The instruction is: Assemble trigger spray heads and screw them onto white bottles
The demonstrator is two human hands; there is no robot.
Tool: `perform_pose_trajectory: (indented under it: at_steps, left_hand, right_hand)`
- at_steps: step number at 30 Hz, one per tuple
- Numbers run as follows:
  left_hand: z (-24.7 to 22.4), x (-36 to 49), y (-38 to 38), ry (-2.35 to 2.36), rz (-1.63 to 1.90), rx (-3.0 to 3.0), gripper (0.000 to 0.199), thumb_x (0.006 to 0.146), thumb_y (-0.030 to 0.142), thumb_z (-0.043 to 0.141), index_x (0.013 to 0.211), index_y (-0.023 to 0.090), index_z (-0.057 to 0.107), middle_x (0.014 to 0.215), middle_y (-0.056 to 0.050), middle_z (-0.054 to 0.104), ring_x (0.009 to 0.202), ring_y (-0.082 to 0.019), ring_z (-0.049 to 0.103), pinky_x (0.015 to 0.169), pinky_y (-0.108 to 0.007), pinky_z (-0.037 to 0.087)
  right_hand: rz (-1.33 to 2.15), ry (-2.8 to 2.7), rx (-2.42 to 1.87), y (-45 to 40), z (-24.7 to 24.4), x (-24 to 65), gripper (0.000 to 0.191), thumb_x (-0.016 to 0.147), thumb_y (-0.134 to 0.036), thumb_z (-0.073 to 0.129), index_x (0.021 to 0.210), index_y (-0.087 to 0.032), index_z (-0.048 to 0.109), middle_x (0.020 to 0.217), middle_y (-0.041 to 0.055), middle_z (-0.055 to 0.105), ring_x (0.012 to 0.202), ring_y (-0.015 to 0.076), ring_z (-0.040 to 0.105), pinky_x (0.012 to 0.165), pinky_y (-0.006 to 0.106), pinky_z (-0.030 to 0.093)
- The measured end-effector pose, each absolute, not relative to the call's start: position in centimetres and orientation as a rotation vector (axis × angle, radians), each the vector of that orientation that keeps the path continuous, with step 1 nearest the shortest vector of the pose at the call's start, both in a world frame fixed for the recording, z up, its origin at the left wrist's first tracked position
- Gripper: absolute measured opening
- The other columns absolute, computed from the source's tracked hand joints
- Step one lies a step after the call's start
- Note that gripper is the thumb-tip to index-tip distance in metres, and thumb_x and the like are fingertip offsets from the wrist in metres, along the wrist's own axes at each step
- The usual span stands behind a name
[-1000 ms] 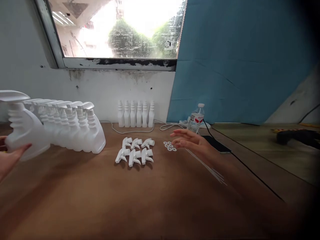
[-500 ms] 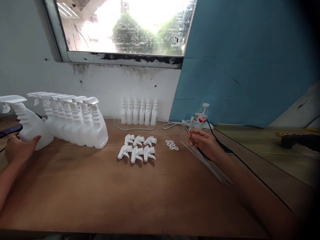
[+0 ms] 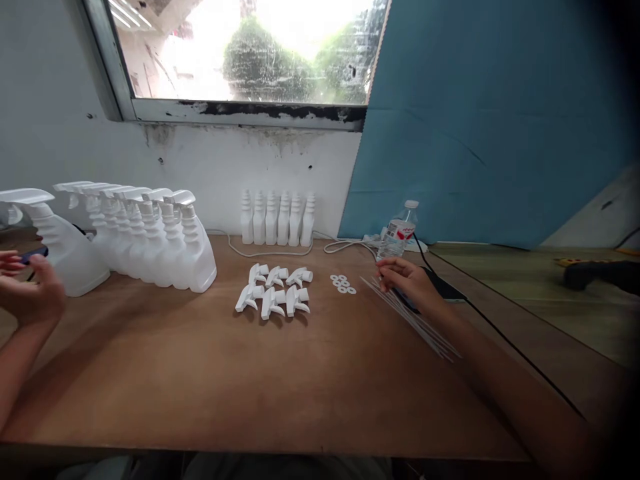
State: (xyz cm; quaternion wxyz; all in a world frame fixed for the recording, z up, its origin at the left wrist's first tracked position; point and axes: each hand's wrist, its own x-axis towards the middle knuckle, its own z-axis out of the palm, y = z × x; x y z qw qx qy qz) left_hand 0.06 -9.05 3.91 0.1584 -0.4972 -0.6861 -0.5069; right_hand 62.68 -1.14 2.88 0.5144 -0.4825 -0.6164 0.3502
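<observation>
My left hand (image 3: pixel 33 290) is at the left edge, partly cut off, its fingers and thumb apart. It is beside the nearest white spray bottle (image 3: pixel 75 267). A dark blue bar (image 3: pixel 34 255) shows by its fingertips; whether they touch it I cannot tell. My right hand (image 3: pixel 407 280) is curled with thumb and fingertips together, over the far end of thin white tubes (image 3: pixel 420 327). What its fingers hold, if anything, is hidden. White trigger spray heads (image 3: pixel 273 303) lie in two rows mid-table, with several white ring washers (image 3: pixel 343 285) to their right.
More white spray bottles (image 3: pixel 193 260) stand in a row on the left. Small white bottles (image 3: pixel 283 223) line the wall. A clear drink bottle (image 3: pixel 400 230), a white cable (image 3: pixel 270 253) and a dark phone-like slab (image 3: pixel 445 288) are at the back right.
My left hand has come off the nearest spray bottle, moving up and left, and its fingers have opened. My right hand has stayed over the tubes, with its fingertips drawn closer together.
</observation>
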Motion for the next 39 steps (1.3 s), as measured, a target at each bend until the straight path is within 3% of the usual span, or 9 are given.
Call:
perform_pose_trajectory:
  at_steps: [4, 9, 13, 17, 21, 25, 28, 36, 39]
  left_hand:
    - [3.8, 6.4, -8.8, -1.693, -1.266, -1.585, 0.029, 0.089, 0.029, 0.046, 0.113, 0.021, 0.033, 0.107, 0.001, 0.042, 0.103, -0.021, 0.048, 0.092, -0.038, 0.038]
    - [3.2, 17.3, -7.2, -1.091, -0.857, -2.673, 0.017, 0.089, 0.019, 0.044, 0.105, 0.022, 0.048, 0.094, -0.001, 0.059, 0.081, -0.014, 0.057, 0.076, -0.028, 0.047]
    - [2.8, 24.6, -5.3, -0.725, -0.657, -2.798, 0.020, 0.090, 0.021, 0.046, 0.106, 0.017, 0.055, 0.103, -0.009, 0.064, 0.098, -0.022, 0.057, 0.089, -0.037, 0.044]
    - [2.0, 29.0, -3.9, -0.776, -0.586, -2.730, 0.037, 0.089, 0.036, 0.051, 0.120, 0.016, 0.053, 0.123, -0.016, 0.056, 0.116, -0.030, 0.049, 0.099, -0.046, 0.038]
    - [0.7, 30.8, -3.4, -0.792, -0.482, -2.702, 0.041, 0.087, 0.044, 0.053, 0.117, 0.017, 0.055, 0.123, -0.016, 0.055, 0.118, -0.032, 0.047, 0.100, -0.048, 0.036]
    - [-0.5, 31.2, -3.2, -0.701, -0.482, -2.698, 0.020, 0.093, 0.027, 0.045, 0.102, 0.016, 0.060, 0.112, -0.012, 0.060, 0.111, -0.026, 0.050, 0.096, -0.042, 0.039]
    - [-0.8, 31.3, -3.5, -0.619, -0.533, -2.745, 0.021, 0.095, 0.019, 0.038, 0.098, 0.015, 0.058, 0.106, -0.011, 0.062, 0.102, -0.023, 0.054, 0.090, -0.039, 0.043]
    - [-0.8, 31.1, -6.5, -0.623, -0.884, -3.247, 0.014, 0.094, 0.019, 0.042, 0.108, 0.019, 0.046, 0.128, -0.010, 0.051, 0.116, -0.018, 0.052, 0.097, -0.031, 0.044]
    - [-1.3, 31.1, -6.8, -0.684, -1.028, -3.349, 0.016, 0.090, 0.018, 0.048, 0.105, 0.020, 0.043, 0.128, -0.012, 0.048, 0.113, -0.018, 0.054, 0.096, -0.032, 0.045]
  right_hand:
    - [0.763, -1.634, -1.236, -1.0, 2.1, 62.1, 0.031, 0.071, -0.044, 0.067, 0.089, -0.019, 0.059, 0.074, 0.0021, 0.062, 0.048, 0.0112, 0.052, 0.049, 0.028, 0.042]
    - [0.451, -2.123, -1.374, -0.4, 0.2, 62.3, 0.023, 0.082, -0.037, 0.053, 0.086, -0.018, 0.065, 0.076, 0.0054, 0.065, 0.060, 0.0179, 0.059, 0.062, 0.033, 0.046]
    - [0.241, -2.392, -1.245, -0.1, -1.0, 62.4, 0.026, 0.085, -0.028, 0.050, 0.102, -0.018, 0.066, 0.104, 0.0117, 0.062, 0.100, 0.0252, 0.058, 0.092, 0.039, 0.044]
    - [0.217, -2.467, -1.244, -0.2, -1.5, 62.5, 0.033, 0.087, -0.025, 0.048, 0.115, -0.018, 0.062, 0.118, 0.0139, 0.055, 0.112, 0.0257, 0.053, 0.101, 0.040, 0.039]
    - [0.208, -2.479, -1.243, 0.0, -1.6, 62.8, 0.024, 0.086, -0.025, 0.049, 0.101, -0.017, 0.066, 0.108, 0.0130, 0.061, 0.105, 0.0258, 0.056, 0.096, 0.040, 0.041]
    - [0.242, -2.466, -1.238, 0.3, -1.7, 63.0, 0.018, 0.085, -0.024, 0.050, 0.091, -0.017, 0.065, 0.094, 0.0099, 0.065, 0.087, 0.0226, 0.059, 0.082, 0.036, 0.046]
    - [0.263, -2.449, -1.222, 0.4, -1.8, 62.9, 0.016, 0.084, -0.022, 0.051, 0.087, -0.017, 0.066, 0.091, 0.0089, 0.065, 0.085, 0.0217, 0.059, 0.082, 0.035, 0.045]
    - [0.321, -2.346, -1.251, -0.3, -1.4, 62.3, 0.015, 0.079, -0.018, 0.056, 0.091, -0.017, 0.064, 0.088, 0.0058, 0.063, 0.074, 0.0168, 0.057, 0.070, 0.030, 0.046]
    - [0.349, -2.304, -1.217, -0.7, -1.3, 61.6, 0.010, 0.081, -0.020, 0.056, 0.082, -0.017, 0.066, 0.081, 0.0045, 0.063, 0.072, 0.0158, 0.057, 0.068, 0.029, 0.046]
